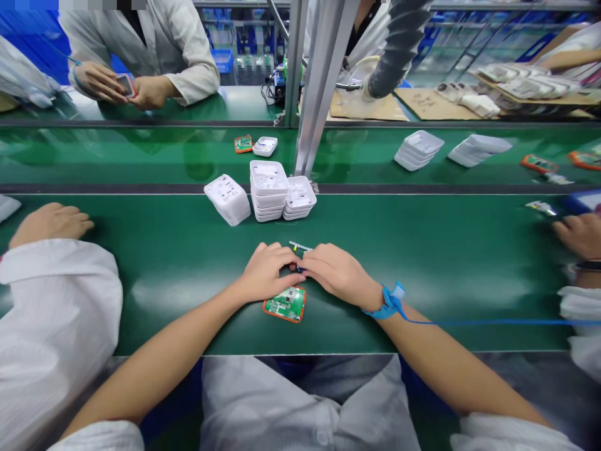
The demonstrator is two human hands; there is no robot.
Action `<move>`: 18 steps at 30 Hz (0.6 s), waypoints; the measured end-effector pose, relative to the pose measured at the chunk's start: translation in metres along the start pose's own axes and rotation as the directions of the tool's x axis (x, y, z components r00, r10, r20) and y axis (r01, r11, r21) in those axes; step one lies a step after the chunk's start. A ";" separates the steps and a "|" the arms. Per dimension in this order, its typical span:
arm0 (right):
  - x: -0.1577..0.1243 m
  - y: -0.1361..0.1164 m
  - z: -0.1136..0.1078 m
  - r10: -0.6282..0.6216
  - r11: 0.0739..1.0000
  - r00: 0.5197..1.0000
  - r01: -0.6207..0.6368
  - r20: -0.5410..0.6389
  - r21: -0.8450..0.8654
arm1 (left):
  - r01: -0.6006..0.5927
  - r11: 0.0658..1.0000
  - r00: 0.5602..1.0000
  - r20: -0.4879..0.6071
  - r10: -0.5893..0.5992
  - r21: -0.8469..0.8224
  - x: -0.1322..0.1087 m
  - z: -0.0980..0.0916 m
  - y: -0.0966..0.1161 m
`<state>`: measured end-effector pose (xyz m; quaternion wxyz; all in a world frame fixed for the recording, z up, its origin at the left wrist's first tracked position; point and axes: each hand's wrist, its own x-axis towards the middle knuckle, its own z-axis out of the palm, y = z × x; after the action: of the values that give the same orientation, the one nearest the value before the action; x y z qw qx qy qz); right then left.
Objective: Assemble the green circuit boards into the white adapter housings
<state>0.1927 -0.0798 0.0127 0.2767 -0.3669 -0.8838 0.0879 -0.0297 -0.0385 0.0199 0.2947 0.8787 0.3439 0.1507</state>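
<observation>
My left hand and my right hand meet fingertip to fingertip on the green mat, both with fingers curled over a small dark part that I cannot make out. A green circuit board with an orange rim lies flat just under my left hand. A small metal piece with a yellow mark lies just beyond my fingers. A blue wrist strap with a cord circles my right wrist.
Three stacks of white plastic housings stand beyond my hands. More housings and another board lie on the far belt. Other people's hands rest at the left, right and across the belt. A metal post rises mid-table.
</observation>
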 end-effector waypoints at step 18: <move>0.010 0.002 0.006 0.406 0.819 0.914 -0.367 0.007 0.441 | 0.077 0.979 0.980 -0.167 -0.109 -0.190 -0.001 0.001 0.000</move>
<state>0.1851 -0.0709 0.0108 0.3657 -0.4712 -0.7359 0.3204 -0.0302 -0.0400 0.0193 0.3491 0.8140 0.3944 0.2450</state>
